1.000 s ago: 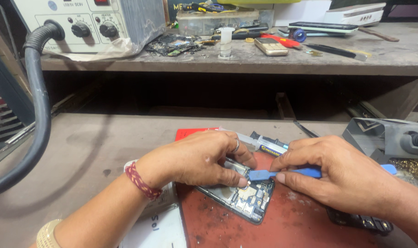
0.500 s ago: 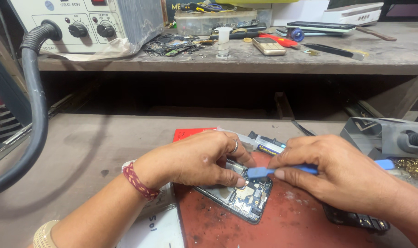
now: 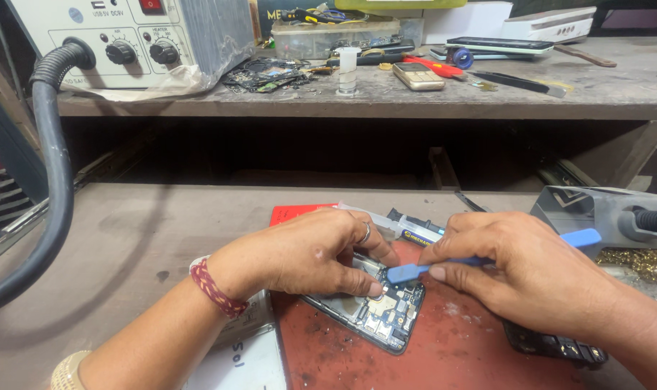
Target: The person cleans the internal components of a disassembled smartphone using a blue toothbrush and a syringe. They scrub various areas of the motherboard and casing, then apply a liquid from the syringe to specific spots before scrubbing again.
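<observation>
Hands are seen low over a red mat on the bench. An opened phone lies flat on the mat, with its small inner parts showing. The phone is pressed down by the left hand, whose fingers are curled on top of it, a fingertip touching the board inside. A ring and a red wrist band are worn on that hand. A blue plastic pry tool is pinched in the right hand between thumb and fingers. Its flat tip is laid against the phone's upper edge, just beside the left fingertips. A syringe tube lies behind the hands on the mat. A dark keypad piece is partly hidden under the right wrist. A grey tool stand is set at the right. A thick black hose is hung at the left, leading up to a grey machine with knobs on the shelf behind.
</observation>
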